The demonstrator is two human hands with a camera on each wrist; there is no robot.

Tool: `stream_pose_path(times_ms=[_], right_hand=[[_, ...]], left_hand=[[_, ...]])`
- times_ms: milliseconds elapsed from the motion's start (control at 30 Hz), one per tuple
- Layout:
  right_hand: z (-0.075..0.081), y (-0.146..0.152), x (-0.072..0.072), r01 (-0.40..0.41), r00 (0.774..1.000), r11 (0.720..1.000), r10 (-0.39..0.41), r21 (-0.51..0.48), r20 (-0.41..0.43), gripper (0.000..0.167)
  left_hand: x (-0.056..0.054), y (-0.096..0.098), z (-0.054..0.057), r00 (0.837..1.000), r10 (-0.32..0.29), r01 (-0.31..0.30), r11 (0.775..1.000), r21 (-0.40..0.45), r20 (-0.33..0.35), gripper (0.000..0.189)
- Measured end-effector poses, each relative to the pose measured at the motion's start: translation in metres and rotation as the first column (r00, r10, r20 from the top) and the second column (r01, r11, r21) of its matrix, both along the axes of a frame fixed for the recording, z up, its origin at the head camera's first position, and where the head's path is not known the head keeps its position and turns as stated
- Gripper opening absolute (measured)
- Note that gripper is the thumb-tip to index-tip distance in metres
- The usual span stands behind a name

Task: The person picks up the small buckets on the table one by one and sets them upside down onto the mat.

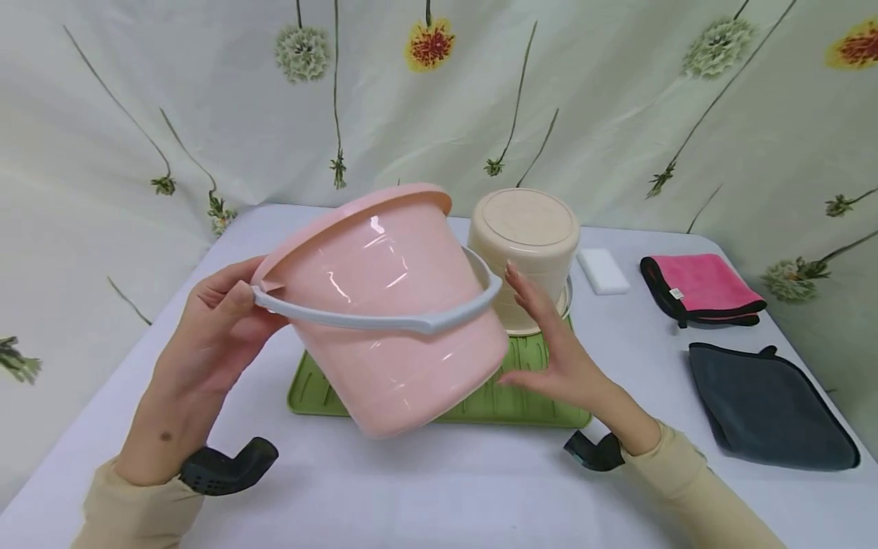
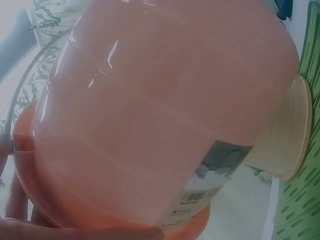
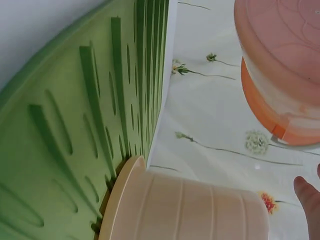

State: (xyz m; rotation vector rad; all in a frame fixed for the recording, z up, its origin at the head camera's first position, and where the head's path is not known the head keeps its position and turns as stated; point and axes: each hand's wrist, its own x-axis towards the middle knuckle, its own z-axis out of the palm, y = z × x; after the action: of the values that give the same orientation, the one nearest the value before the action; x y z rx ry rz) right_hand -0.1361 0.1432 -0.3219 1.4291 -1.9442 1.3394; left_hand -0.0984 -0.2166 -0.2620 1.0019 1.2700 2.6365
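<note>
A pink bucket (image 1: 370,267), tilted with its mouth up and to the left, is held in the air by my left hand (image 1: 222,328). That hand grips the rim beside the joint of the light blue handle (image 1: 357,319). A printed label (image 2: 197,192) shows on the bucket's side in the left wrist view. My right hand (image 1: 562,362) is beside the bucket's base, fingers and thumb spread apart, holding nothing. Behind it a beige bucket (image 1: 524,219) stands upside down on the green ridged tray (image 1: 521,412).
To the right of the beige bucket lies a white sponge block (image 1: 604,271). Farther right are a folded pink cloth with black edging (image 1: 706,282) and a dark grey cloth (image 1: 768,404). A flower-print curtain (image 1: 604,91) hangs behind the white table (image 1: 425,488).
</note>
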Motion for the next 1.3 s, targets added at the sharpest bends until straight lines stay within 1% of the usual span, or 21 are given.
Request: stream_pose_path(times_ms=[200, 267, 367, 433, 533, 700, 767, 800, 833, 867, 900, 933, 967, 1000, 1033, 1067, 1100, 1167, 1200, 1233, 1300], right_hand=[[-0.005, -0.008, 0.004, -0.012, 0.991, 1.000, 0.009, -0.018, -0.133, 0.089], [-0.006, -0.010, 0.004, -0.019, 0.989, 0.999, 0.012, -0.046, -0.150, 0.084], [-0.008, -0.010, 0.003, -0.022, 0.990, 0.996, 0.010, -0.085, -0.139, 0.081], [-0.010, -0.009, 0.002, -0.016, 0.993, 0.994, 0.004, -0.105, -0.121, 0.079], [-0.012, -0.008, 0.002, -0.003, 0.995, 0.992, -0.009, -0.124, -0.096, 0.079], [-0.012, -0.007, 0.005, 0.025, 0.997, 0.990, -0.034, -0.140, -0.063, 0.080], [-0.011, -0.007, 0.006, 0.022, 0.999, 0.988, -0.027, -0.150, -0.033, 0.080], [-0.011, -0.007, 0.007, 0.016, 1.000, 0.987, -0.018, -0.162, -0.007, 0.081], [-0.010, -0.007, 0.008, 0.003, 1.000, 0.983, 0.001, -0.181, 0.022, 0.082], [-0.009, -0.007, 0.009, -0.015, 0.998, 0.978, 0.027, -0.206, 0.057, 0.083], [-0.008, -0.007, 0.010, -0.031, 0.993, 0.972, 0.057, -0.235, 0.104, 0.084], [-0.007, -0.006, 0.011, -0.040, 0.985, 0.963, 0.084, -0.267, 0.154, 0.086], [-0.006, -0.006, 0.012, -0.044, 0.974, 0.953, 0.107, -0.299, 0.199, 0.087], [-0.005, -0.005, 0.013, -0.040, 0.964, 0.944, 0.123, -0.326, 0.236, 0.087], [-0.005, -0.005, 0.013, -0.040, 0.953, 0.935, 0.141, -0.351, 0.268, 0.087], [-0.005, -0.004, 0.014, -0.031, 0.943, 0.929, 0.149, -0.368, 0.296, 0.086], [-0.004, -0.003, 0.014, -0.020, 0.933, 0.926, 0.153, -0.378, 0.325, 0.084], [-0.004, -0.002, 0.014, -0.012, 0.920, 0.921, 0.163, -0.390, 0.357, 0.082], [-0.004, -0.002, 0.014, -0.014, 0.914, 0.918, 0.172, -0.395, 0.367, 0.081], [-0.004, -0.002, 0.014, -0.014, 0.911, 0.917, 0.177, -0.399, 0.374, 0.080], [-0.004, -0.002, 0.014, -0.010, 0.907, 0.917, 0.177, -0.400, 0.383, 0.079]], left_hand=[[0.001, 0.006, -0.006, 1.000, -0.025, 0.026, 0.998, -0.063, 0.004, 0.027], [0.002, 0.010, -0.007, 1.000, -0.002, 0.002, 0.996, -0.087, 0.008, 0.027], [0.002, 0.016, -0.007, 0.999, 0.038, -0.035, 0.995, -0.093, 0.025, 0.026], [0.002, 0.021, -0.007, 0.996, 0.077, -0.073, 0.992, -0.101, 0.039, 0.025], [0.001, 0.025, -0.007, 0.994, 0.088, -0.083, 0.994, -0.074, 0.067, 0.025], [-0.001, 0.030, -0.007, 0.989, 0.112, -0.106, 0.993, -0.059, 0.101, 0.025], [-0.001, 0.032, -0.007, 0.988, 0.135, -0.131, 0.990, -0.061, 0.079, 0.028], [0.000, 0.034, -0.006, 0.988, 0.145, -0.142, 0.988, -0.055, 0.054, 0.034], [0.002, 0.036, -0.006, 0.987, 0.162, -0.161, 0.985, -0.068, 0.004, 0.042], [0.005, 0.039, -0.006, 0.983, 0.175, -0.180, 0.980, -0.083, -0.063, 0.054], [0.008, 0.042, -0.005, 0.971, 0.188, -0.205, 0.972, -0.113, -0.145, 0.068], [0.012, 0.046, -0.004, 0.950, 0.203, -0.245, 0.956, -0.163, -0.239, 0.083], [0.015, 0.049, -0.003, 0.922, 0.206, -0.286, 0.933, -0.219, -0.327, 0.097], [0.019, 0.053, -0.001, 0.880, 0.212, -0.353, 0.891, -0.287, -0.424, 0.107], [0.021, 0.056, 0.000, 0.820, 0.209, -0.439, 0.828, -0.350, -0.533, 0.114], [0.024, 0.060, 0.001, 0.762, 0.192, -0.513, 0.761, -0.396, -0.618, 0.119], [0.026, 0.063, 0.001, 0.710, 0.167, -0.580, 0.690, -0.434, -0.684, 0.121], [0.029, 0.069, -0.001, 0.627, 0.104, -0.682, 0.552, -0.480, -0.772, 0.121], [0.029, 0.071, -0.003, 0.591, 0.079, -0.720, 0.500, -0.481, -0.803, 0.119], [0.029, 0.073, -0.007, 0.563, 0.064, -0.748, 0.462, -0.476, -0.824, 0.118], [0.029, 0.076, -0.014, 0.546, 0.059, -0.773, 0.420, -0.475, -0.836, 0.114]])
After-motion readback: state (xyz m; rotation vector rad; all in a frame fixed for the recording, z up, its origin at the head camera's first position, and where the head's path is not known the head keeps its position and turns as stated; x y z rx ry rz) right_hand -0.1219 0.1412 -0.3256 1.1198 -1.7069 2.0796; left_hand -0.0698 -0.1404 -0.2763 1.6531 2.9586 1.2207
